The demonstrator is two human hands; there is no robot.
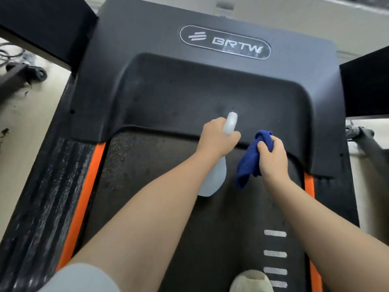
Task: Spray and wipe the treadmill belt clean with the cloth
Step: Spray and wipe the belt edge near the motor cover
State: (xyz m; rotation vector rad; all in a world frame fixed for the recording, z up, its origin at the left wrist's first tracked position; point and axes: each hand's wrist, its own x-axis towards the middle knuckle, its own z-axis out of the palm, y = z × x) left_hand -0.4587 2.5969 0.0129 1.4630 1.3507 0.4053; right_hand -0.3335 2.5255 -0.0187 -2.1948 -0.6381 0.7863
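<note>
At the bottom of the view, a pale shoe (251, 281) stands on the black treadmill belt (157, 186), next to a row of short white stripes (275, 253). A grey sleeve (80, 279) shows in the bottom left corner. Orange strips (84, 190) run along both sides of the belt, and a ribbed black side rail (42, 197) lies outside the left one.

Two bare arms reach forward over the belt. The left hand (217, 137) has its fingers curled around the neck of a pale blue spray bottle (212, 180). The bottle's body hangs below the wrist, and its white nozzle (230, 123) points away toward the front of the machine. Just beside it, the right hand (272, 157) grips a bunched dark blue cloth (249, 163). The cloth hangs down above the belt.

Past the hands, the belt goes under a black motor cover (189, 91). The cover has a badge with the letters BRTW (225, 42). A pale floor (25, 114) lies on the left, with a black wheel (40, 73) on it.
</note>
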